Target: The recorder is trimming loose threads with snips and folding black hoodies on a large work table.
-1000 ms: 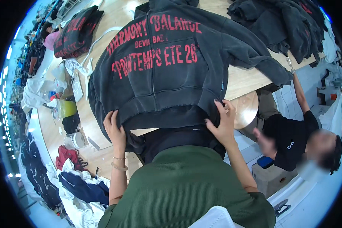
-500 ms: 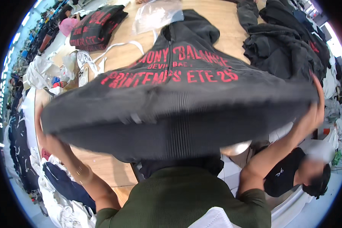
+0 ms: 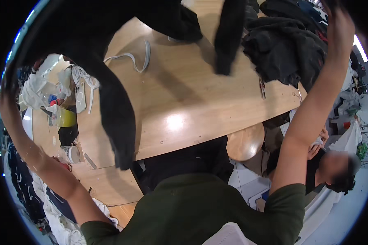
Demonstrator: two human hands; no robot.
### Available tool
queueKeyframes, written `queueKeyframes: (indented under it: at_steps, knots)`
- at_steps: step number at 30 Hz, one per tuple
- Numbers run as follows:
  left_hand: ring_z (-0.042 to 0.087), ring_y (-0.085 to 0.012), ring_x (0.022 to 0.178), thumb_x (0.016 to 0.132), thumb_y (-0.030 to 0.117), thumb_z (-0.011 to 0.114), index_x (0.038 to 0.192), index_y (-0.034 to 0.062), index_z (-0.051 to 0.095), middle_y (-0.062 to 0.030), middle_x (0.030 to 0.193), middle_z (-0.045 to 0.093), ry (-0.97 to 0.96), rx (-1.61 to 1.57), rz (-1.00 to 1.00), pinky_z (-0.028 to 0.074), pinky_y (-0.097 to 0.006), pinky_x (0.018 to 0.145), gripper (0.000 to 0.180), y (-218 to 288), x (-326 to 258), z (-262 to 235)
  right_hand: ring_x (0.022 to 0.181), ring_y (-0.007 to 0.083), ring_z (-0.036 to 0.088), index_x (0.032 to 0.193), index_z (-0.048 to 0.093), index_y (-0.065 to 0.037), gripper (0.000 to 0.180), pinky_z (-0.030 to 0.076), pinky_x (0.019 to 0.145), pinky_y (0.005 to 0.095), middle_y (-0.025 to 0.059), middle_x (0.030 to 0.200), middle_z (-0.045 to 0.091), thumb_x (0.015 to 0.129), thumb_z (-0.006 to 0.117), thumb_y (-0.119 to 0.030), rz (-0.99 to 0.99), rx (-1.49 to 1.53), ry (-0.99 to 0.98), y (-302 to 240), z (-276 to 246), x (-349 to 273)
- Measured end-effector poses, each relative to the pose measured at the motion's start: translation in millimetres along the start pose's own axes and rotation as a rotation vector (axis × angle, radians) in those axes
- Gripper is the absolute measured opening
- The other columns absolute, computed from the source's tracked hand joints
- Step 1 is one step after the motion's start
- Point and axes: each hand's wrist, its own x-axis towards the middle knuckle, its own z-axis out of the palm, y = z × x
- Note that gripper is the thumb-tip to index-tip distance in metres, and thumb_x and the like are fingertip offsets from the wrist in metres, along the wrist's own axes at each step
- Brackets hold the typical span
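Note:
A dark hoodie (image 3: pixel 69 28) is held up in the air across the top of the view, partly beyond the frame, its sleeves hanging down. One sleeve (image 3: pixel 118 110) dangles at the table's left part, another (image 3: pixel 229 41) nearer the middle. My left hand (image 3: pixel 9 83), raised at the far left, is dark and blurred and closes on the hoodie's edge. High at the upper right, my right hand (image 3: pixel 341 26) reaches to dark cloth at the frame's edge, its fingertips partly cut off. A white flat cord (image 3: pixel 145 57) lies on the table below the hoodie.
The wooden table (image 3: pixel 180 102) carries a heap of dark garments (image 3: pixel 286 49), red-handled snips (image 3: pixel 262 87), a white phone (image 3: pixel 81 98) and a cup of yellow drink (image 3: pixel 65 117). A round stool (image 3: pixel 246 141) stands at its near edge. A co-worker (image 3: pixel 315 167) sits close on the right.
Both arms have swung upward and apart, lifting the hoodie off the table toward the top left. Its printed front has left view, and the tabletop beneath now shows.

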Motion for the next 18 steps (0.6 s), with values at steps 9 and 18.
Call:
queueKeyframes:
  at_steps: [9,18]
  knots:
    - [0.055,-0.02,0.092,0.064,-0.02,0.043,0.116,0.0044,0.062,-0.0092,0.097,0.055,-0.578,-0.038,-0.344,0.043,-0.023,0.081,0.061,36.9,-310.1,129.2,0.121,0.031,0.042,0.125,0.057,-0.018,0.068,0.031,0.101,0.0439,0.0118,0.127,0.046,0.063,0.053,0.01,0.258,-0.779,-0.83,50.4,-25.1,-370.7]
    - [0.049,-0.0256,0.098,0.063,-0.005,0.064,0.111,0.0134,0.065,-0.0077,0.099,0.049,-0.331,0.358,-0.025,0.036,-0.038,0.091,0.052,106.9,-316.9,162.4,0.109,0.0261,0.047,0.116,0.063,-0.019,0.053,0.032,0.095,0.0413,0.0079,0.11,0.052,0.066,0.063,0.0,0.031,-0.67,-0.799,23.0,9.8,-402.7]
